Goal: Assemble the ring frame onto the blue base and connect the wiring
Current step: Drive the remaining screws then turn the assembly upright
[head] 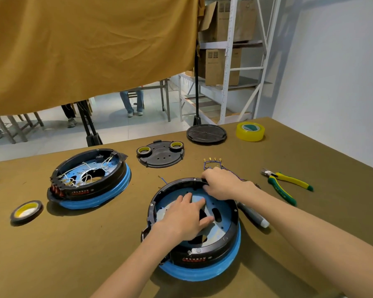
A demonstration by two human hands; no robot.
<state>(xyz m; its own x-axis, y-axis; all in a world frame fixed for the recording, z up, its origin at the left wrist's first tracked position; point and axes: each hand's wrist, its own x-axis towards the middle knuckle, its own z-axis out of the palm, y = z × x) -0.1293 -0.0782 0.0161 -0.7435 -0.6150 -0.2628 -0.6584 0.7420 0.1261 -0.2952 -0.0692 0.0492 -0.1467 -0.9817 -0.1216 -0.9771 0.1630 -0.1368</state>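
Fingers of the left hand [186, 214] lie spread and fairly straight, pressing flat on the floor inside the black ring frame [228, 244], gripping nothing. Those of the right hand [221, 183] curl over the far rim of that frame and hold it. That frame sits on the blue base [205, 274] near the front of the olive table [73, 244]; inside it show only the blue floor with dark cut-outs and the left hand. A bundle of blue wires [213, 163] with gold ends lies on the table just beyond the right hand, outside the frame. To the left stands a second unit [91, 179], its black ring holding white wires and gold connectors. A black plate [160, 157] farther back carries two small tape rolls. Pliers [285, 183] lie at the right, a yellow tape roll [250, 131] beyond them.
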